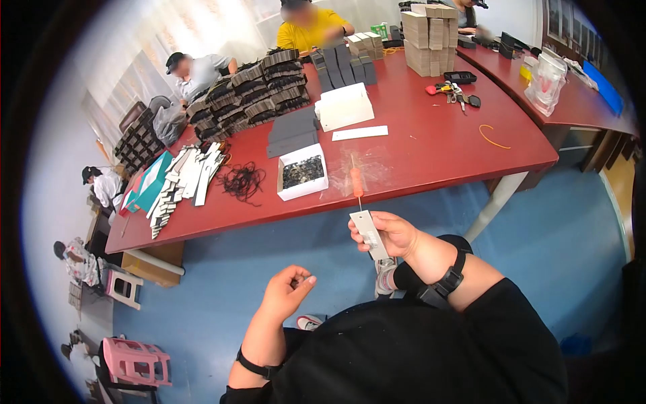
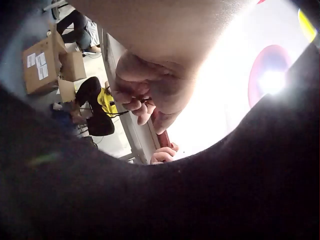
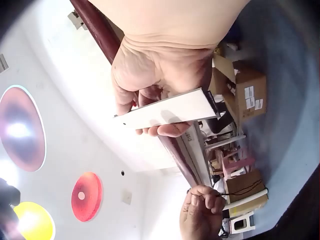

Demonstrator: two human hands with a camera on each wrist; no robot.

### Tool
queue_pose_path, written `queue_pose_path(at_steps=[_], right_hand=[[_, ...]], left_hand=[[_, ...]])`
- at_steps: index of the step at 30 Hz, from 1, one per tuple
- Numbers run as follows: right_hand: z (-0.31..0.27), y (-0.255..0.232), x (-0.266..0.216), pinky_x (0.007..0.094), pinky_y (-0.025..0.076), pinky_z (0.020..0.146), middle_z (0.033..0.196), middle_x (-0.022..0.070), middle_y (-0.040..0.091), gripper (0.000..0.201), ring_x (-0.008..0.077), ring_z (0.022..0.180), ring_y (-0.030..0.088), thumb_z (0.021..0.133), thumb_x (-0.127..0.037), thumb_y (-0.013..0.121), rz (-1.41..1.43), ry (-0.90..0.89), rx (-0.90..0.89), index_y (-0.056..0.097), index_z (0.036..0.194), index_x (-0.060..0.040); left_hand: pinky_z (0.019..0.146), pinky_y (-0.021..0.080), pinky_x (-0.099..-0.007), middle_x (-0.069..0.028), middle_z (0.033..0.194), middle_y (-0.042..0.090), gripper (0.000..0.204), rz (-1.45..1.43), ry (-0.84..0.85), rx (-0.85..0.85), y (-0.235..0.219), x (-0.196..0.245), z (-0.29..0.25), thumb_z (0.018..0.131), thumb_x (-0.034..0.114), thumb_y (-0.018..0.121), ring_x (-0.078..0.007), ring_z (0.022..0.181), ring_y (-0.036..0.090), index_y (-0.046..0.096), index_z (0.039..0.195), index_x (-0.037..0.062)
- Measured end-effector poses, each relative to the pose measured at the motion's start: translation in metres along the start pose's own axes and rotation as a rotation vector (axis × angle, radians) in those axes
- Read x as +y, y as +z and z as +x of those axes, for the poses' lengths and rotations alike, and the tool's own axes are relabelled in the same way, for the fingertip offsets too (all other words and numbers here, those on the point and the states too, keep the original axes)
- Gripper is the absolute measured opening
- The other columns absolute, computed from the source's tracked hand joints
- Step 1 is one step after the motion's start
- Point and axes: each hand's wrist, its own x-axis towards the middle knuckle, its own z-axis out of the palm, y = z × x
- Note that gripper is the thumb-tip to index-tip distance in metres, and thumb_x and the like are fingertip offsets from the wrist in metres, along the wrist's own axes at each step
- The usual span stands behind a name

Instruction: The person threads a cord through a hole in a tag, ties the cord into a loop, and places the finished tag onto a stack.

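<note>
The right hand (image 1: pixel 398 236) grips a narrow white strip (image 1: pixel 369 236) with a small hole near one end; in the right wrist view the strip (image 3: pixel 167 111) lies across the fingers. Lower and to the left, the left hand (image 1: pixel 288 291) has its fingers curled with thumb against them. Thin black cord (image 3: pixel 245 191) trails from the left hand (image 3: pixel 201 212) in the right wrist view, and cord shows beside its fingers in the left wrist view. An awl with an orange handle (image 1: pixel 356 182) lies at the table's edge, its metal shaft pointing at the strip.
On the red table (image 1: pixel 431 148) are a white box of small dark pieces (image 1: pixel 303 172), tangled black cords (image 1: pixel 242 182), white strips (image 1: pixel 195 168), grey sheets (image 1: pixel 293 131), bundled stacks (image 1: pixel 252 91) and keys (image 1: pixel 457 94). Several people sit around. Pink stools (image 1: pixel 136 360) stand at lower left.
</note>
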Motion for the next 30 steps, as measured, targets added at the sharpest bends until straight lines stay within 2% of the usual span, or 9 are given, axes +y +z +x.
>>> queue_pose_path(at_steps=[2,5,6,10,12,19,22,28,30], right_hand=[[0.003,0.001,0.002,0.0269,0.044,0.068,0.094,0.0075,0.055,0.043,0.0147,0.083,0.052,0.088,-0.029,0.055,0.036,-0.035,0.034,0.049,0.115,0.0036],[0.004,-0.004,0.001,0.0257,0.040,0.061,0.097,0.0084,0.050,0.043,0.0148,0.077,0.047,0.087,-0.030,0.055,0.019,-0.040,0.049,0.050,0.112,0.0040],[0.006,-0.007,0.001,0.0238,0.038,0.059,0.095,0.0085,0.049,0.042,0.0136,0.073,0.045,0.088,-0.031,0.053,0.018,-0.025,-0.026,0.050,0.112,0.0039],[0.008,-0.001,0.002,0.0226,0.038,0.058,0.095,0.0082,0.048,0.045,0.0123,0.072,0.045,0.086,-0.034,0.056,0.065,0.045,0.018,0.051,0.111,0.0034],[0.009,0.001,0.004,0.0217,0.037,0.058,0.092,0.0078,0.048,0.051,0.0112,0.071,0.045,0.081,-0.038,0.063,0.148,-0.005,-0.114,0.051,0.110,0.0026],[0.012,-0.014,0.007,0.0227,0.040,0.061,0.089,0.0066,0.053,0.056,0.0119,0.074,0.048,0.076,-0.042,0.069,0.023,0.023,-0.095,0.054,0.109,0.0011],[0.014,-0.016,0.006,0.0241,0.041,0.063,0.088,0.0067,0.054,0.054,0.0130,0.076,0.050,0.079,-0.045,0.064,0.005,0.009,-0.117,0.054,0.107,0.0010],[0.017,-0.015,0.002,0.0269,0.043,0.066,0.088,0.0072,0.055,0.054,0.0143,0.075,0.051,0.086,-0.049,0.051,-0.003,-0.039,-0.053,0.055,0.104,0.0010],[0.015,-0.021,0.001,0.0285,0.046,0.071,0.092,0.0080,0.057,0.055,0.0153,0.079,0.054,0.087,-0.049,0.049,-0.063,-0.030,-0.022,0.055,0.106,0.0017]], left_hand=[[0.056,0.036,-0.0193,0.0052,0.068,0.049,0.012,-0.031,-0.036,0.011,-0.003,-0.007,-0.004,0.084,0.012,0.063,-0.0036,0.062,0.042,0.056,0.084,0.0023],[0.053,0.035,-0.0196,0.0054,0.065,0.048,0.013,-0.111,-0.072,0.072,-0.005,-0.016,-0.011,0.082,0.012,0.065,-0.0031,0.059,0.041,0.057,0.083,0.0024],[0.054,0.036,-0.0193,0.0051,0.066,0.049,0.013,-0.098,-0.071,0.082,-0.006,-0.020,-0.013,0.082,0.012,0.065,-0.0033,0.060,0.041,0.057,0.083,0.0023],[0.056,0.037,-0.0195,0.0042,0.068,0.052,0.013,-0.050,-0.093,0.102,-0.008,-0.022,-0.018,0.083,0.013,0.065,-0.0040,0.061,0.044,0.058,0.084,0.0020],[0.057,0.038,-0.0198,0.0039,0.068,0.052,0.013,-0.052,-0.102,0.103,-0.007,-0.023,-0.018,0.083,0.013,0.064,-0.0042,0.061,0.045,0.058,0.084,0.0019],[0.058,0.039,-0.0203,0.0032,0.069,0.054,0.014,-0.079,-0.096,0.080,-0.006,-0.036,-0.017,0.083,0.014,0.065,-0.0048,0.063,0.046,0.058,0.085,0.0019],[0.058,0.038,-0.0202,0.0034,0.070,0.054,0.014,-0.078,-0.110,0.071,-0.006,-0.036,-0.018,0.083,0.014,0.065,-0.0046,0.063,0.046,0.058,0.085,0.0020],[0.059,0.038,-0.0197,0.0042,0.070,0.053,0.014,-0.090,-0.118,0.059,-0.005,-0.038,-0.018,0.083,0.014,0.065,-0.0043,0.064,0.045,0.058,0.085,0.0022],[0.058,0.038,-0.0194,0.0043,0.071,0.053,0.013,-0.108,-0.108,0.039,-0.005,-0.038,-0.015,0.083,0.013,0.064,-0.0039,0.064,0.045,0.058,0.087,0.0024]])
